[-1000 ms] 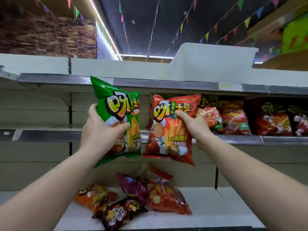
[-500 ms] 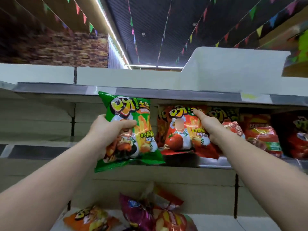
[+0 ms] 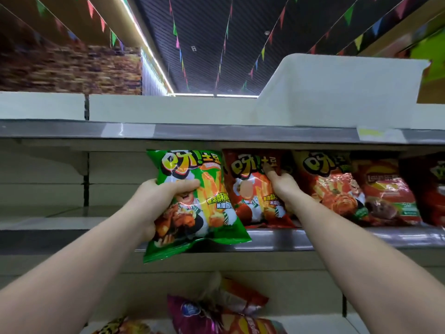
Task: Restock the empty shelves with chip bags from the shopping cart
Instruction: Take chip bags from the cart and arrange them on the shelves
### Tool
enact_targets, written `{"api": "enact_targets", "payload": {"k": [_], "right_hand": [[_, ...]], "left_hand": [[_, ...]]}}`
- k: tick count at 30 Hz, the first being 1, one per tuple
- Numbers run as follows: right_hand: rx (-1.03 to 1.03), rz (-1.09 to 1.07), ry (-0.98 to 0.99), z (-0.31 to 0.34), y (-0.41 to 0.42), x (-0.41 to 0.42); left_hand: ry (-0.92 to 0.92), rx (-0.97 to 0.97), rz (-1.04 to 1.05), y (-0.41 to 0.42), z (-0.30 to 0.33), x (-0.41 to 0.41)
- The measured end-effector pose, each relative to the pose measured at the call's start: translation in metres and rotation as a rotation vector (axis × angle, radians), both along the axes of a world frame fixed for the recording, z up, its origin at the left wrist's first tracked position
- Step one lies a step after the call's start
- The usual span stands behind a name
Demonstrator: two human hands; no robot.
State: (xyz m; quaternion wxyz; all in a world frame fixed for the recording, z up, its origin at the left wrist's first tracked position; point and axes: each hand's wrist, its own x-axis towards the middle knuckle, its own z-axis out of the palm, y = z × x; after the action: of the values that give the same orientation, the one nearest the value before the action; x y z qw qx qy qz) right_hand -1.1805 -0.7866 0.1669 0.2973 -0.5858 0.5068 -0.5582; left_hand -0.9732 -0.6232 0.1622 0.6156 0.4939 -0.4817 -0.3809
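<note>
My left hand (image 3: pixel 154 201) grips a green chip bag (image 3: pixel 207 208) by its left side and holds it upright at the front edge of the middle shelf (image 3: pixel 337 239), its lower half hanging below the edge. My right hand (image 3: pixel 283 186) rests on a red chip bag (image 3: pixel 250 189) that stands on that shelf just right of the green one, fingers curled over its right edge. More red and orange bags (image 3: pixel 337 189) stand in a row to the right. The shopping cart is out of view.
The left stretch of the middle shelf (image 3: pixel 48 220) holds no bags. A white box (image 3: pixel 337 90) sits on the top shelf (image 3: pixel 216 133). Several loose bags (image 3: pixel 216 312) lie on the lower shelf below my arms.
Both hands have reached up and forward. The red bag has gone from mid-air onto the middle shelf, and the green bag has risen to the shelf's front edge.
</note>
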Motion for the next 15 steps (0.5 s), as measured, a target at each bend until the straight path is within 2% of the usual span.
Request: {"api": "enact_targets", "payload": {"k": [6,8,10,12,15], "right_hand": [[0.014,-0.016,0.12,-0.012,0.015,-0.007],[-0.071,-0.108,0.197,-0.014,0.028,-0.012],[-0.243,-0.181,0.254,-0.012,0.047,-0.017],[-0.371,-0.105,0.257,-0.01,0.071,-0.014],[-0.386,0.136,0.328,-0.011,0.101,-0.004]], "left_hand": [[0.015,-0.007,0.014,0.0,-0.008,-0.006],[0.029,-0.007,0.023,0.003,-0.01,-0.009],[0.051,-0.009,0.037,0.007,-0.011,-0.012],[0.064,-0.009,0.044,0.013,-0.011,-0.017],[0.064,0.002,0.034,0.024,-0.012,-0.025]]}}
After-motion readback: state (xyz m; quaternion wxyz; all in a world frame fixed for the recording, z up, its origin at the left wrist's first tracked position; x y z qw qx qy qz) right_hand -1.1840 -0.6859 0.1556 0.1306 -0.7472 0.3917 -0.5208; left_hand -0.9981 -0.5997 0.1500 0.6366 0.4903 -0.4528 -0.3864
